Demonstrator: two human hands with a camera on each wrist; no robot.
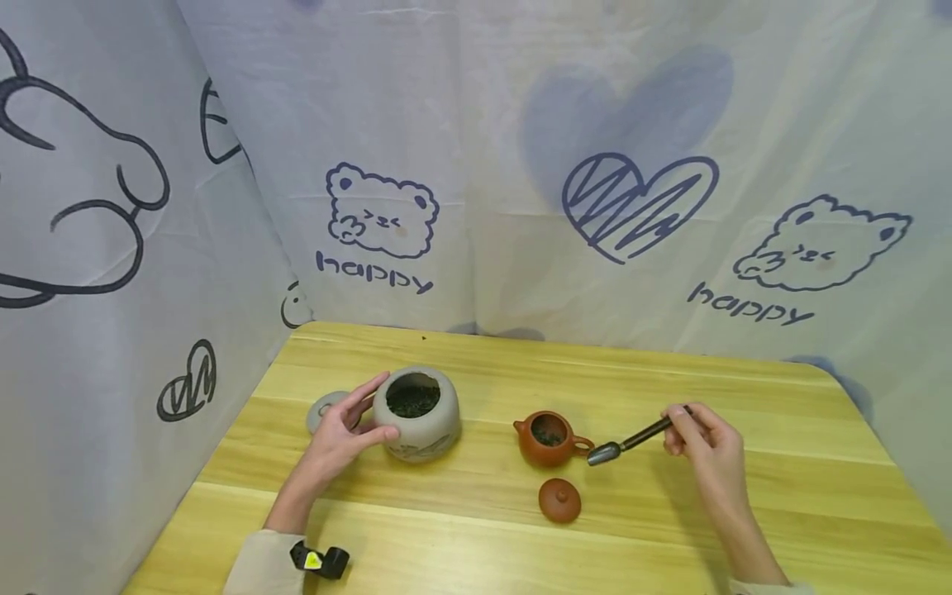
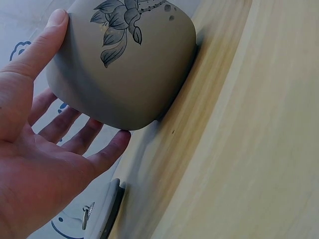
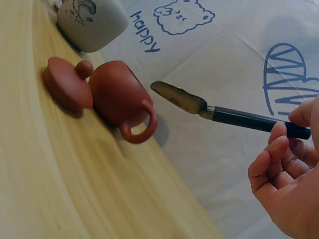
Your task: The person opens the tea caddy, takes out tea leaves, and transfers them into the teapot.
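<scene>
My left hand [image 1: 338, 438] holds the side of a round grey ceramic jar [image 1: 424, 442], thumb on the near side and spread fingers on the far side. Dark tea leaves [image 1: 413, 400] lie inside the jar, and a flower is painted on its wall [image 2: 144, 64]. My right hand [image 1: 710, 442] pinches the end of the dark handle of a tea scoop [image 1: 645, 433]. The scoop's metal head points left, above the table near the handle of a red-brown clay teapot [image 1: 546, 453]. Through the teapot's open top, some tea leaves [image 1: 549, 435] show.
The teapot's lid [image 1: 560, 501] lies knob up on the wooden table [image 1: 446, 537], in front of the pot. Behind my left hand lies the grey jar lid [image 1: 324, 410], partly hidden. A white cloth [image 1: 506, 289] with drawings hangs behind the table and along its left side.
</scene>
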